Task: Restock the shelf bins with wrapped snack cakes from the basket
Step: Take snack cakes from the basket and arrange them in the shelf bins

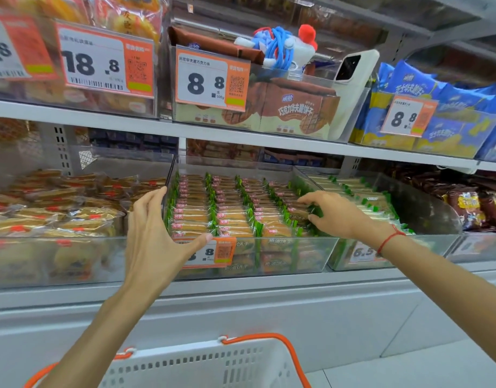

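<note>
Down on the lower shelf (241, 278), a clear plastic bin (297, 253) holds neat rows of wrapped snack cakes (233, 217) with green-edged wrappers and small red labels. The left hand (154, 236) is spread wide at the bin's front left corner: its fingers reach up along the left wall while the thumb stretches across the front rim, just above an orange price tag (217, 252). The right hand (333, 214) reaches into the right side of the same bin, its thumb and fingertips pinching one wrapped cake (300, 212) in the rightmost row. A red string bracelet (388, 238) circles the right wrist.

To the left stands a bin of orange-labelled cakes (59, 211); to the right, a bin of pale green-tipped packs (364, 197).

On the upper shelf (129, 127), a bin of brown wafer packs (294, 113) carries an 8.8 price card (210, 79), with a white phone (353, 68) and a blue, white and red plush charm (286, 46) resting on top. Blue packs (426, 88) sit further right.

Below the arms, a white perforated basket (202, 365) with orange handles (272, 338) stands before the shelving; its contents are not visible.
</note>
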Available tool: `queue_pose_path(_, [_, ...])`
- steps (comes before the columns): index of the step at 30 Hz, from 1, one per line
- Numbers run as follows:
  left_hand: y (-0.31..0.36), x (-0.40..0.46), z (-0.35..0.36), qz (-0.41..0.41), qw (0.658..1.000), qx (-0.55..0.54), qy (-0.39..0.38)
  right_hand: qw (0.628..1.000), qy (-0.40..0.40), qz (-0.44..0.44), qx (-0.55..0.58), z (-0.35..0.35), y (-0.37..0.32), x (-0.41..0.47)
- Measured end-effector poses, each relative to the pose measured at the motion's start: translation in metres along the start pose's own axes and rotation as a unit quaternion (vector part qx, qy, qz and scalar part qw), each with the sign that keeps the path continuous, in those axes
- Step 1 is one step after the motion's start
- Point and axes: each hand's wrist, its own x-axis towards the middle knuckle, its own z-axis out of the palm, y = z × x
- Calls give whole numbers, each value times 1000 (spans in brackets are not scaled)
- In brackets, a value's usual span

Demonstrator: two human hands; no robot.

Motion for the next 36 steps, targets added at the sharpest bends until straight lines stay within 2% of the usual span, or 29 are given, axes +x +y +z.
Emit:
queue_pose_path(3, [2,-21,-8,78,996,-34,41,993,97,-22,68,0,-16,-31])
queue_pose_path(6, [3,-46,-12,106,992,-64,38,983,103,-66,139,14,-40,-63])
queue_pose_path(8, [-2,-64,-12,87,994,-71,-4,983,44,-81,157,35,-55,-79])
queue_pose_path(12, [-38,-98,-8,4,986,-19,-165,976,-166,-101,96,98,-81,-93])
queue_pose_path(15, [-78,-118,2,-43,947,67,-311,954,-275,-121,28,148,-96,-98])
queue_pose_path(18, [-118,-141,18,-95,882,127,-445,919,-365,-150,-18,198,-111,-108])
queue_pose_path(22, [-165,-192,40,-141,797,165,-564,876,-453,-161,-40,259,-131,-134])
queue_pose_path(24, [-186,-222,49,-137,755,165,-620,853,-490,-170,-54,289,-136,-152])
queue_pose_path(27, [-203,-267,58,-108,714,148,-676,832,-533,-146,-47,332,-135,-184])
queue_pose_path(33, [-218,-316,61,-53,691,176,-699,816,-566,-93,-72,377,-128,-249])
queue_pose_path(36, [-219,-329,61,-34,687,194,-699,827,-555,-69,-64,385,-132,-262])
